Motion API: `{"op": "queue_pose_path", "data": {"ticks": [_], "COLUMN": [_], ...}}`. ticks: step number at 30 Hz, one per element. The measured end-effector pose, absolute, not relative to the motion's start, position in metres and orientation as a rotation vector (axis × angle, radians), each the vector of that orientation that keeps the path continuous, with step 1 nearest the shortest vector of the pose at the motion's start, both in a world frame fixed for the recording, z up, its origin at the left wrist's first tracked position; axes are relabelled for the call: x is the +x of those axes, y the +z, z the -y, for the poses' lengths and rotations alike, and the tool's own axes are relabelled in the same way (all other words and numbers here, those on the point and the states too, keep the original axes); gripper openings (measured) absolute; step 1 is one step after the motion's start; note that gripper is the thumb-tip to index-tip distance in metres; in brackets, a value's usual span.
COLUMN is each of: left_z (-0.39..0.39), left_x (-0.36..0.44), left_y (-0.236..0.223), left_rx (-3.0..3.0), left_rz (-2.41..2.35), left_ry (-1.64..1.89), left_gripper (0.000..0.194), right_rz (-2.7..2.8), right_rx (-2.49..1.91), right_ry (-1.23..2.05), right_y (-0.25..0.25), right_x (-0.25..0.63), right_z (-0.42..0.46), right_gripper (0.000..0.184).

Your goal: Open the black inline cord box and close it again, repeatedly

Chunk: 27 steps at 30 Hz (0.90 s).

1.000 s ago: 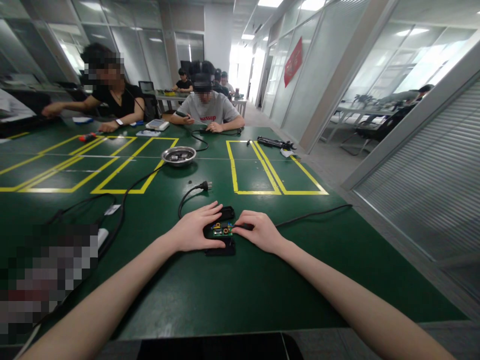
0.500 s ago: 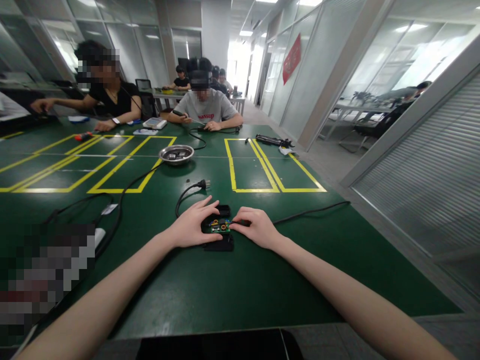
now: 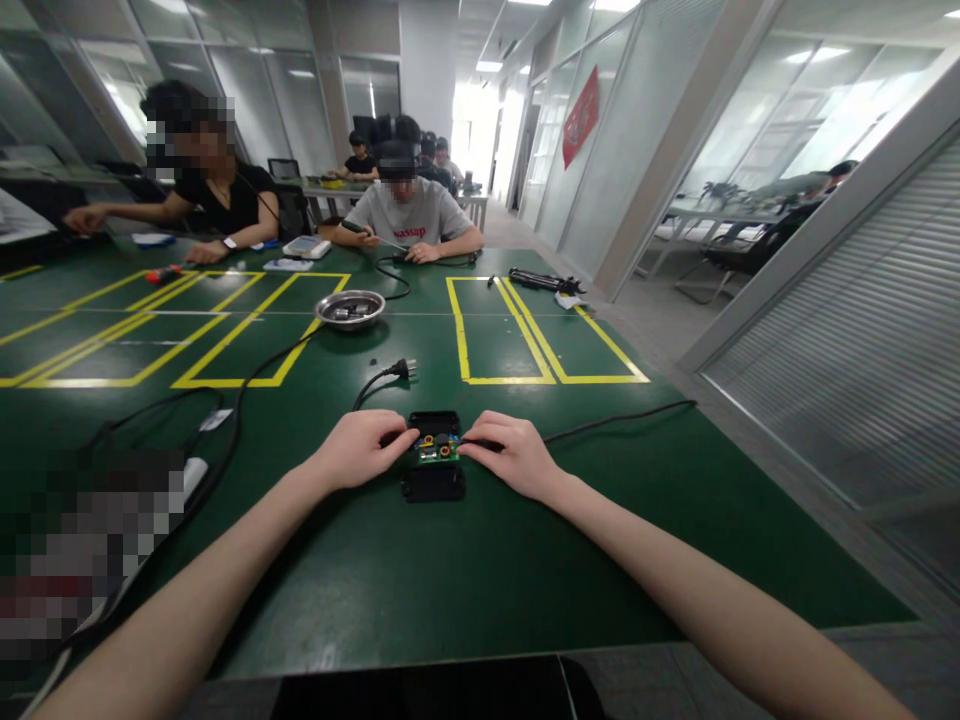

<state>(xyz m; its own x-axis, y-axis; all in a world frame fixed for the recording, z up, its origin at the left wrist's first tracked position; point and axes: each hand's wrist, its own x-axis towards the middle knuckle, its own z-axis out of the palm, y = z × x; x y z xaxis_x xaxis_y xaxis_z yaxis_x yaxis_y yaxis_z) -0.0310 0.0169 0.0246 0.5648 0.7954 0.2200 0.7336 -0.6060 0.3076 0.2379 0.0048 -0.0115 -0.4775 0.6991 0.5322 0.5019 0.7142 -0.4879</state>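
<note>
A small green circuit board (image 3: 439,452) with copper coils lies between two black plastic case halves, one behind it (image 3: 433,421) and one in front (image 3: 433,484). At the board's left end, my left hand (image 3: 369,446) is closed, thumb and fingers pinching the black plug cord (image 3: 365,390), which runs in behind the hand. My right hand (image 3: 511,455) pinches a black cable (image 3: 622,422) close to the board's right end. The fingers partly cover both cable ends, so how they join the board is hidden. The two-pin plug (image 3: 406,368) rests on the table beyond my left hand.
A steel bowl (image 3: 350,311) with metal parts stands farther back on the green table (image 3: 450,590). Yellow tape marks out areas. A folded black tripod (image 3: 544,281) lies at the back right. Two people sit across the table, one holding a tool. Another cable (image 3: 238,430) crosses at left.
My left hand has gone from spread fingers around the board and case to a pinch at the board's left end, uncovering both case halves. The right hand keeps its grip.
</note>
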Motion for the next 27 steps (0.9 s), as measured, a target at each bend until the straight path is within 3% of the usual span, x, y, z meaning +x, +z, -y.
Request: {"op": "queue_pose_path", "data": {"ticks": [6, 13, 21, 27], "left_z": [-0.011, -0.007, -0.003, -0.001], "left_x": [-0.027, -0.029, -0.018, -0.015], "left_y": [0.03, 0.036, 0.027, 0.028], "left_rx": [2.654, 2.763, 2.705, 2.711], "left_rz": [-1.402, -1.324, -1.345, -1.324], "left_ry": [0.411, 0.264, 0.219, 0.17], "left_gripper": [0.06, 0.059, 0.056, 0.054], "right_rz": [2.279, 2.479, 2.454, 2.417], "right_rx": [-0.693, -0.665, -0.755, -0.79], "right_ry": [0.263, 0.154, 0.295, 0.363], "right_y": [-0.006, -0.004, -0.001, -0.002], "right_x": [0.24, 0.236, 0.241, 0.243], "right_z": [0.002, 0.009, 0.002, -0.001], "right_gripper": [0.023, 0.022, 0.012, 0.02]}}
